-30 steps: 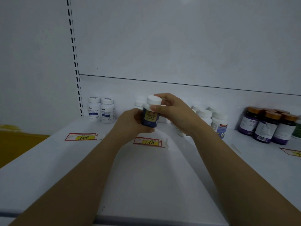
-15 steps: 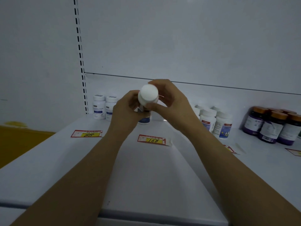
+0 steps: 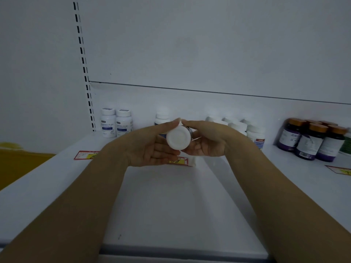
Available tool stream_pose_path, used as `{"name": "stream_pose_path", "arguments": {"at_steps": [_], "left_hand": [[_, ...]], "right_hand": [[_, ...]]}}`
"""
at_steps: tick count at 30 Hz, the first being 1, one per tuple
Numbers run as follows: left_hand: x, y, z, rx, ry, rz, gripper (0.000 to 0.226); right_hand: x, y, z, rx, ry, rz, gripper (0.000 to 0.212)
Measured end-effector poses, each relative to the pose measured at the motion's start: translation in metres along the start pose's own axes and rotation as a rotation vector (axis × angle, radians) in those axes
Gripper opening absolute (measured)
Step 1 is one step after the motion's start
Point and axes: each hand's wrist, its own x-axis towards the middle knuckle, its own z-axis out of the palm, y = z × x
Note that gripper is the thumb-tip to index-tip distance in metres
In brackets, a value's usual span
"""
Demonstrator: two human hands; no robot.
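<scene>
A small dark-labelled bottle with a round white cap (image 3: 178, 138) is tipped on its side, and the cap faces me. It hangs above the white shelf (image 3: 171, 205), held between both hands. My left hand (image 3: 150, 147) cradles it from the left, thumb over the top and fingers beneath. My right hand (image 3: 210, 141) holds it from the right in the same way. Most of the bottle's body is hidden behind the cap and my fingers.
Two white bottles (image 3: 115, 123) stand at the back left, another white bottle (image 3: 162, 117) behind my hands, and several white bottles (image 3: 247, 130) to the right. Dark purple bottles with orange caps (image 3: 311, 141) stand far right. Price tags (image 3: 85, 155) lie on the shelf.
The bottle went from upright to tipped with its cap towards me. My hands have turned palm-up around it and dropped slightly lower.
</scene>
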Motion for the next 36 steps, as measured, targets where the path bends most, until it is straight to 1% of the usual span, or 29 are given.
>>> {"name": "stream_pose_path", "arguments": {"at_steps": [3,6,9,11,13,15,17,21,24,27,29,31,33,36], "left_hand": [[0.001,-0.001,0.001,-0.011,0.018,0.055,0.065],[0.004,-0.003,0.0,0.012,0.066,0.163,0.054],[0.008,-0.004,0.001,0.217,0.212,0.336,0.041],[0.009,-0.006,0.002,0.309,0.312,0.456,0.028],[0.012,-0.009,0.002,0.358,0.341,0.521,0.027],[0.015,-0.013,0.001,0.415,0.365,0.543,0.029],[0.019,-0.016,-0.001,0.476,0.387,0.533,0.038],[0.025,-0.023,-0.006,0.638,0.379,0.475,0.045],[0.032,-0.03,-0.004,0.825,0.37,0.342,0.07],[0.038,-0.038,-0.005,0.869,0.338,0.3,0.1],[0.041,-0.042,-0.007,0.944,0.335,0.231,0.12],[0.042,-0.045,-0.008,1.086,0.331,0.139,0.13],[0.041,-0.047,-0.006,1.18,0.318,0.109,0.131],[0.042,-0.048,-0.005,1.216,0.294,0.074,0.127]], "right_hand": [[0.002,0.0,0.002,-0.007,0.024,-0.088,0.038],[0.002,-0.003,0.002,0.017,0.047,-0.289,0.033],[0.001,-0.007,-0.001,0.017,-0.007,-0.488,0.031],[-0.001,-0.008,-0.004,-0.048,-0.029,-0.532,0.032],[-0.002,-0.008,-0.006,-0.143,0.004,-0.539,0.031],[-0.004,-0.009,-0.008,-0.245,0.096,-0.57,0.033],[-0.005,-0.008,-0.009,-0.377,0.178,-0.583,0.036],[0.001,-0.012,-0.004,-0.552,0.252,-0.525,0.037],[0.013,-0.022,0.002,-0.757,0.396,-0.522,0.038],[0.031,-0.034,0.011,-0.901,0.475,-0.541,0.04],[0.045,-0.036,0.016,-0.945,0.488,-0.527,0.04],[0.058,-0.032,0.018,-0.954,0.493,-0.518,0.038],[0.067,-0.025,0.017,-0.919,0.491,-0.518,0.037],[0.075,-0.018,0.016,-0.889,0.496,-0.54,0.038]]}}
